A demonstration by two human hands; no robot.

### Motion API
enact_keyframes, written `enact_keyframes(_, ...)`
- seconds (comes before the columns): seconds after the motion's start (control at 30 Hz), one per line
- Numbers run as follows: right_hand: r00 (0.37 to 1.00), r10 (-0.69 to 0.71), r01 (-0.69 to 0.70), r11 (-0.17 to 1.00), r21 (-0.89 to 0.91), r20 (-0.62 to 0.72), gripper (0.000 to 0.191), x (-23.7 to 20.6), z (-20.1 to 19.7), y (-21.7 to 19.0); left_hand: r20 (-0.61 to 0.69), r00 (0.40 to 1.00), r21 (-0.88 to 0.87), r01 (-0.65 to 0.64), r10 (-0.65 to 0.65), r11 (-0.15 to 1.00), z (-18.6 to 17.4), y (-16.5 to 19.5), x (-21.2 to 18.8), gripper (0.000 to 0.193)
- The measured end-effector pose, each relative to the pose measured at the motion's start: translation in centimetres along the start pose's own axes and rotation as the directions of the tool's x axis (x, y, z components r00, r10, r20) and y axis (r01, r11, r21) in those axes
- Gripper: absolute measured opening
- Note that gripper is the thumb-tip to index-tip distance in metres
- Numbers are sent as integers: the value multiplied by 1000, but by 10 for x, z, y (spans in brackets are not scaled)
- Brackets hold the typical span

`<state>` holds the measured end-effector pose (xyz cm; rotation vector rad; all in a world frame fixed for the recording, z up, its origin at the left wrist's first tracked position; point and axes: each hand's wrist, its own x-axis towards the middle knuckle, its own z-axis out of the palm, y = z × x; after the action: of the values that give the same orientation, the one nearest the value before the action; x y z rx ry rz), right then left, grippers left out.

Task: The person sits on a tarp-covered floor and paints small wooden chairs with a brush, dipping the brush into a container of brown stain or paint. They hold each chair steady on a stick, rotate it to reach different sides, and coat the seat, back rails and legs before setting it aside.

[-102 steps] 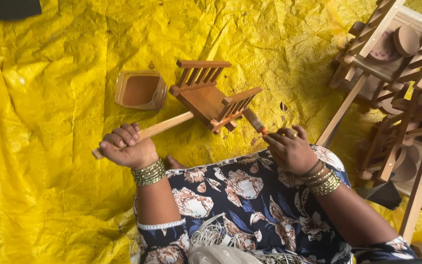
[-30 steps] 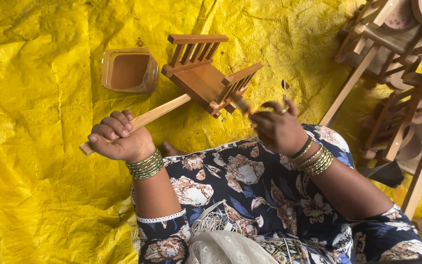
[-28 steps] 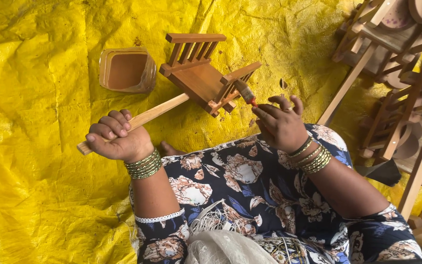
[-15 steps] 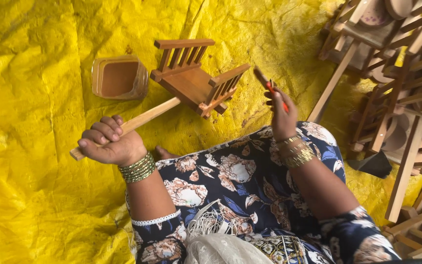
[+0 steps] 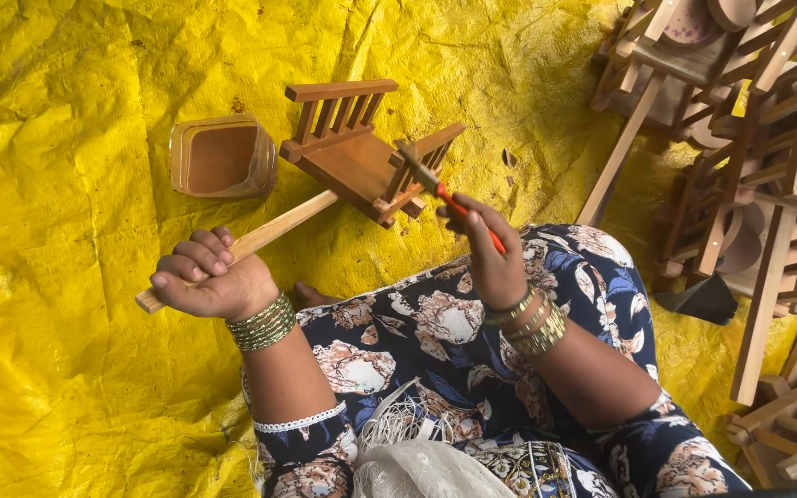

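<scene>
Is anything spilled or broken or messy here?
Nothing looks spilled or broken. The tub of brown stain sits upright on the yellow sheet. The left hand holds the little wooden cart up by its pole, and the right hand touches a brush to its side rail.

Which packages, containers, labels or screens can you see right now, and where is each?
No labels, signs or screens in view.
Square container: on the yellow sheet, beyond the left hand, left of the wooden toy cart; clear walls, brown contents.
</scene>
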<state>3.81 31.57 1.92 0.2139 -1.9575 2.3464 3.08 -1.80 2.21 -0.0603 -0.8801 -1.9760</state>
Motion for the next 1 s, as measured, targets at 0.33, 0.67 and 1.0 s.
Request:
enact_keyframes(0.33,939,-217,339,708,-619,266,37,6,3,-59,-3,1000,21,-18,18,1000,1,4,4,47)
enact_keyframes(0.67,807,-201,563,546,-620,556,31,22,-13,-113,158,986,-49,52,-43,997,-10,13,13,41)
enact_keyframes(1.0,754,-185,601,581,-548,631,36,26,-5,-117,89,995,-44,47,-43,998,-7,2,9,42)
